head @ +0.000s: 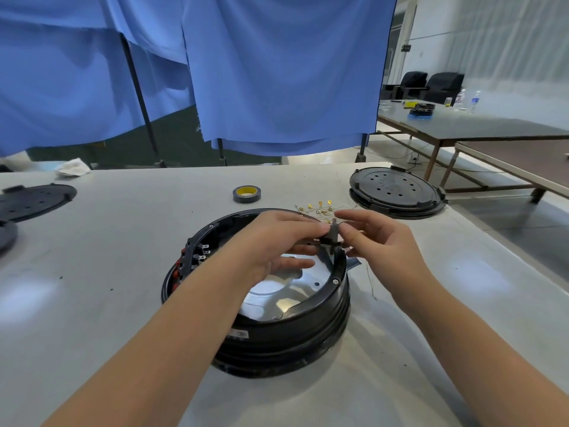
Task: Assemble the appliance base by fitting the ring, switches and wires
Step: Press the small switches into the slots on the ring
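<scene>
1. Hands: left hand (pixel 277 238) and right hand (pixel 377 238) both pinch a small dark switch (pixel 331 237) above the appliance base (pixel 308 331) rim.
2. Switch looks light, rigid; grip its body, not the thin wires (pixel 320 208).

I see a blue curtain (pixel 277 72) on dark stands behind the grey table (pixel 123 241). Beyond the table's right edge: long benches (pixel 492 127), two black chairs (pixel 431 84), pale floor (pixel 508 217), white wall (pixel 492 41).
</scene>
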`<state>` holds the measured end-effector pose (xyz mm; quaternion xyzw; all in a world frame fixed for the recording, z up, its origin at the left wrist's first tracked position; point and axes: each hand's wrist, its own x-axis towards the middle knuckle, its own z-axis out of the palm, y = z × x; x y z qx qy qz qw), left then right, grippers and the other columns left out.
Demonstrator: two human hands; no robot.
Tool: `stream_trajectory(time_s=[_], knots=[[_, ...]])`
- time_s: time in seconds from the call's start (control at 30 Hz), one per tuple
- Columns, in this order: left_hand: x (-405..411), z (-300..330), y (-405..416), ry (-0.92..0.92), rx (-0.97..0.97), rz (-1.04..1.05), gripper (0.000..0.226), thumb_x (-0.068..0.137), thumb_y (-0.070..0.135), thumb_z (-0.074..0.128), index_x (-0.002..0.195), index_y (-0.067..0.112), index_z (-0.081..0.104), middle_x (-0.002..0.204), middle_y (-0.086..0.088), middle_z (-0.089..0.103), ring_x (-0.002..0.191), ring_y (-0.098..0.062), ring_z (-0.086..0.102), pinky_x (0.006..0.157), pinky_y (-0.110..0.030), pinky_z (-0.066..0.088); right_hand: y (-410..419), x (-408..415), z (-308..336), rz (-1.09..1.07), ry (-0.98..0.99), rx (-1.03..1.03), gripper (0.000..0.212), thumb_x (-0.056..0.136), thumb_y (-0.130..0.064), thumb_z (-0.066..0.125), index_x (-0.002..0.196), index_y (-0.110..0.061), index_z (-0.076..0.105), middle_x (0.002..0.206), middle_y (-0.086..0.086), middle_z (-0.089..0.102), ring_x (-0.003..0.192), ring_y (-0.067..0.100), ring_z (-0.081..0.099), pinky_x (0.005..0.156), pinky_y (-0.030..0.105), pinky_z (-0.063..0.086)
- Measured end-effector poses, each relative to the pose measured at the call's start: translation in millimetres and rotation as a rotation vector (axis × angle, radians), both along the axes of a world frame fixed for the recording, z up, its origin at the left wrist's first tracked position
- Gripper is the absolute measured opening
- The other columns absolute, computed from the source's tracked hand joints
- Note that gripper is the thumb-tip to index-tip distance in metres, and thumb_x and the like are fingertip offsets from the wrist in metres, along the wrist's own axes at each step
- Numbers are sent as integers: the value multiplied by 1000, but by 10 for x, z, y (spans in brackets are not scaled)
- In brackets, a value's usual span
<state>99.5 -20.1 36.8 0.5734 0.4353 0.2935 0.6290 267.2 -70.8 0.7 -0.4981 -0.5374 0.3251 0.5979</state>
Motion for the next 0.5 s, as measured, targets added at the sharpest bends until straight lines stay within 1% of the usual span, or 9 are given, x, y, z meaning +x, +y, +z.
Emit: stream_trajectory(time_s=[0.1,0.17,0.23,0.3,0.37,0.43,0.5], knots=[[16,-4,11,-89,-37,13,16,84,16,73,95,5,72,77,-5,75,62,-13,70,61,-26,57,-17,8,20,68,-53,2,27,87,-12,66,109,-28,69,99,-3,73,89,11,69,76,22,55],[27,-6,15,-132,-50,19,15,86,13,71,95,2,71,77,-8,74,66,-17,72,61,-25,57,-33,20,39,142,-58,1,37,84,-6,69,116,-24,65,106,1,71,93,14,68,78,25,55],[37,-15,17,-141,-37,30,16,87,13,69,97,1,70,81,-10,75,70,-18,73,63,-26,57,-48,25,52,169,-104,6,43,83,0,68,120,-21,62,109,3,70,94,15,69,78,27,56],[40,-20,17,-120,-8,40,18,88,13,68,101,1,69,87,-11,74,73,-17,73,66,-27,58,-52,29,56,174,-135,8,43,85,2,65,121,-21,61,109,3,69,93,18,69,77,30,58],[46,-20,18,-85,13,38,15,90,13,66,102,5,69,89,-11,74,75,-16,73,68,-28,59,-48,52,57,173,-126,2,41,86,1,64,119,-22,61,109,4,70,92,18,69,76,32,59],[52,-17,14,-18,45,29,13,92,13,63,102,10,70,93,-9,74,82,-15,73,72,-31,60,-32,92,56,173,-121,-20,37,86,-1,65,115,-24,61,106,4,69,91,16,68,75,31,59],[59,-31,11,100,138,-1,18,91,15,64,108,16,69,97,-5,74,90,-14,70,79,-32,59,-6,129,32,167,-143,-55,33,86,-5,66,113,-24,62,103,3,68,88,10,68,70,25,57]])
